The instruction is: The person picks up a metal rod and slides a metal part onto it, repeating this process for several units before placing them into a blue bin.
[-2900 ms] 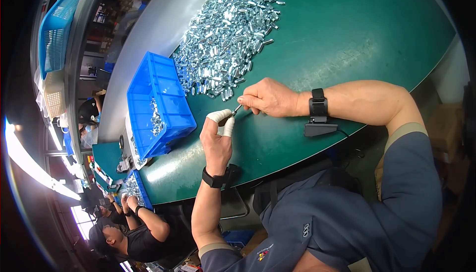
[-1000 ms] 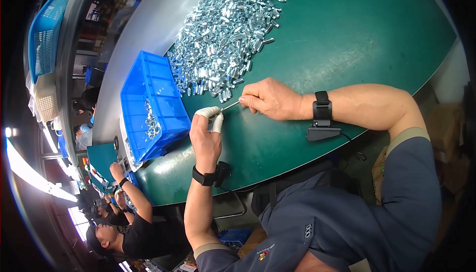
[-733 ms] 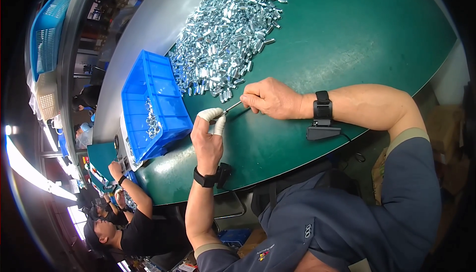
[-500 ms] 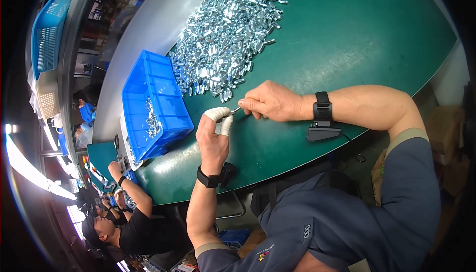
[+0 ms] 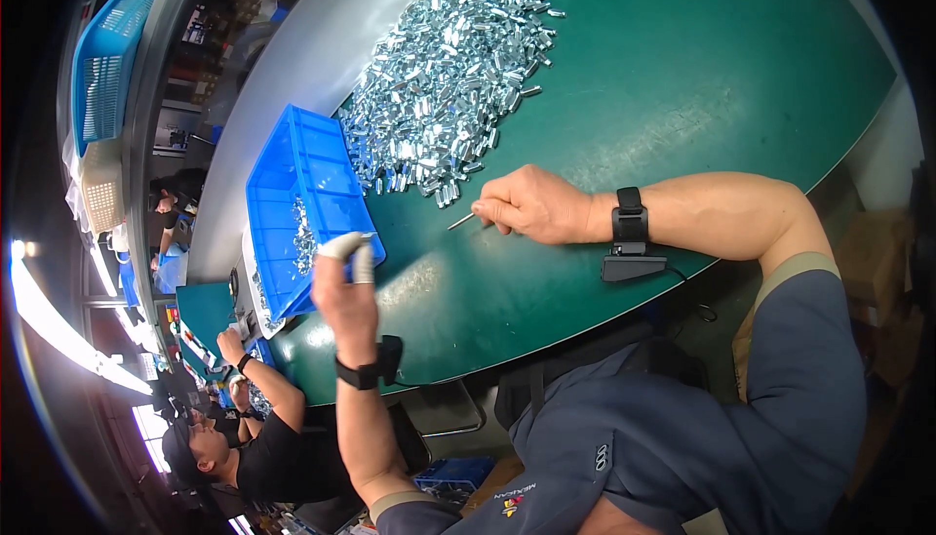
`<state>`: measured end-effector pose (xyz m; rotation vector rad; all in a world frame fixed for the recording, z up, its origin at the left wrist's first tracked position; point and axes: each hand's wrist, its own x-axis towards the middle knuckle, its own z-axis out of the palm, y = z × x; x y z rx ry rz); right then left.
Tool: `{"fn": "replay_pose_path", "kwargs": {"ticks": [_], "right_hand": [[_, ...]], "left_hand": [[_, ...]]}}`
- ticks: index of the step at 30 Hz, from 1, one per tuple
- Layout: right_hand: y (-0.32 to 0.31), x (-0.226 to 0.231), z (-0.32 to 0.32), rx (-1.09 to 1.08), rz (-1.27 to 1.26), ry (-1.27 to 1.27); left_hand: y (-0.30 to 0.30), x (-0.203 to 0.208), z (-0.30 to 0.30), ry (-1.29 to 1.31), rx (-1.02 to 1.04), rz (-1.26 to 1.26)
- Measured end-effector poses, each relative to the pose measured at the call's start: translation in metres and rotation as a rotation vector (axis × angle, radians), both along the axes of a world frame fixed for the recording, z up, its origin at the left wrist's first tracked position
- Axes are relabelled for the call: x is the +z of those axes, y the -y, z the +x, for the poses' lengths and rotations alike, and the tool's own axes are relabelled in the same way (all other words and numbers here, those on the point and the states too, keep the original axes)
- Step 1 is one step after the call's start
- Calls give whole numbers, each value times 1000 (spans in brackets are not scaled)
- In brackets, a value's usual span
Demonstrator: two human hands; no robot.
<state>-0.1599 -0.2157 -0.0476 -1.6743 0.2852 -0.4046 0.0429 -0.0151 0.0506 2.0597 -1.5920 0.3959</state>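
My right hand point(image 5: 536, 205) is closed round a thin metal rod point(image 5: 461, 221), whose bare tip points left over the green table. At the near right edge of the blue bin point(image 5: 336, 203) is my left hand point(image 5: 347, 291), blurred by motion, with white coverings on its thumb and forefinger. Those two fingers pinch what looks like a small silvery metal part point(image 5: 369, 236), seen only as a glint. Small shiny metal pieces point(image 5: 302, 237) lie inside the bin. Beyond my hands spreads a large heap of small silvery metal parts point(image 5: 444, 81).
The green table point(image 5: 643, 77) has a curved near edge. A co-worker in black point(image 5: 283, 457) sits at the left, hands at another green surface. Blue and cream baskets point(image 5: 107, 96) stand on a shelf at far left. A cabled black device point(image 5: 634, 268) is by my right wrist.
My left hand has moved left, away from the rod's tip to the blue bin, with the small metal part. My right hand has stayed nearly in place, and the rod's tip is now bare.
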Motion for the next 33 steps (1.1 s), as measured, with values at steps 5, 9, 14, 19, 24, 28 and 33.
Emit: {"fn": "replay_pose_path", "kwargs": {"ticks": [5,9,14,19,24,28,33], "right_hand": [[-1,-6,0,-6,-217,24],[-1,-5,0,-63,-313,94],[-3,-3,8,-120,-354,47],[-4,6,7,-102,-340,-27],[-4,9,6,-78,-336,-92],[-3,9,8,-78,-324,-130],[-3,5,7,-61,-369,-48]], "left_hand": [[-15,32,46,155,252,-134],[4,-1,38,79,7,-110],[43,-66,-1,-87,-117,178],[31,-67,-1,-185,-90,267],[13,-67,-1,-277,-82,187],[20,-64,4,-228,-173,150],[19,-68,1,-552,-168,189]]}}
